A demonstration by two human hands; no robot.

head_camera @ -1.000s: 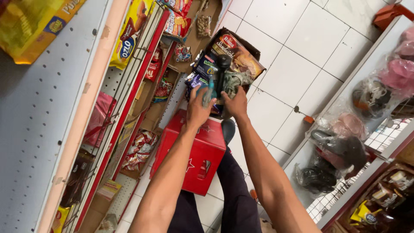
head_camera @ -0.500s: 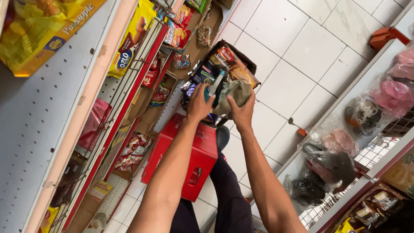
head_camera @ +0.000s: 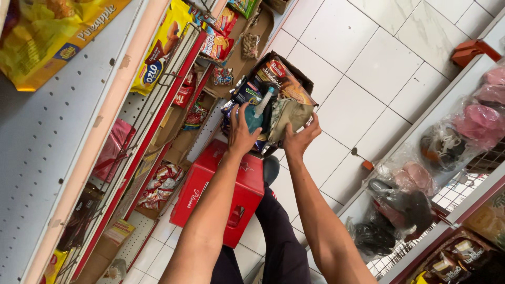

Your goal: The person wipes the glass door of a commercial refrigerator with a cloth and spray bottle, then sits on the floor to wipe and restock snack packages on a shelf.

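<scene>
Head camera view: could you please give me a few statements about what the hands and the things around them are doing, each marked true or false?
1. The left hand is on a teal packet in the cardboard box of snack packets. True.
2. The right hand hangs free, well clear of the box. False: it grips a dull olive packet at the box's near edge.
3. A red plastic crate stands on the white tiled floor, under the left forearm. True.
4. The crate is blue. False: it is red.
5. A yellow snack bag hangs on the shelving at the picture's left. True.
</scene>
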